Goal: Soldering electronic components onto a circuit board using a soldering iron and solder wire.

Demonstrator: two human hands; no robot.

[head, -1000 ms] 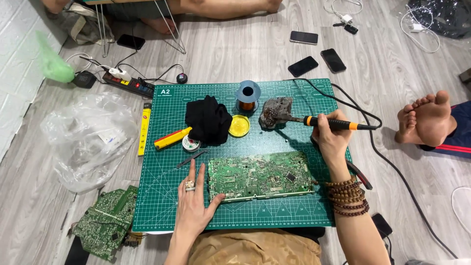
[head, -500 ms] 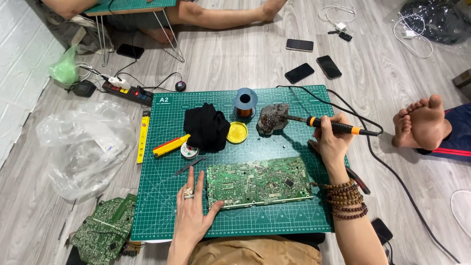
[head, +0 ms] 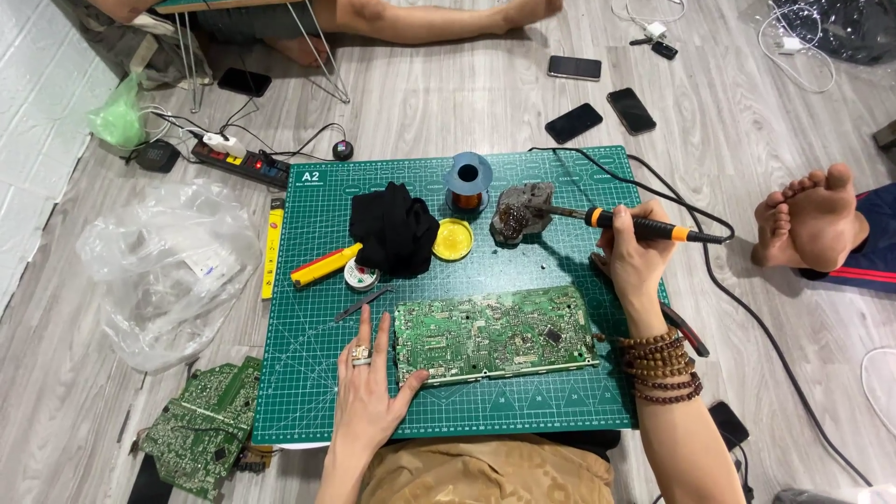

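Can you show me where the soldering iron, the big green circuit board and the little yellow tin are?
Soldering iron (head: 644, 227), head view, on its black handle in the right hand.
Circuit board (head: 495, 333), head view, on the middle of its green face.
Yellow tin (head: 453, 239), head view, on its round yellow middle.

Bare cutting mat (head: 308, 392) lies open at lower left. Black cloth (head: 394, 229), copper wire spool (head: 468, 184) and flux tin (head: 453, 240) crowd the upper centre.

cutting mat (head: 560, 411): green, matt, smooth, rubbery look
circuit board (head: 493, 334): green, glossy solder specks
soldering iron (head: 644, 227): black and orange plastic grip, metal tip
cleaning wad (head: 516, 217): rough metal wool
cloth (head: 392, 229): black, matt fabric
floor (head: 448, 103): grey wood-grain planks
bag (head: 168, 261): clear crinkled plastic
bracelets (head: 665, 366): brown wooden beads
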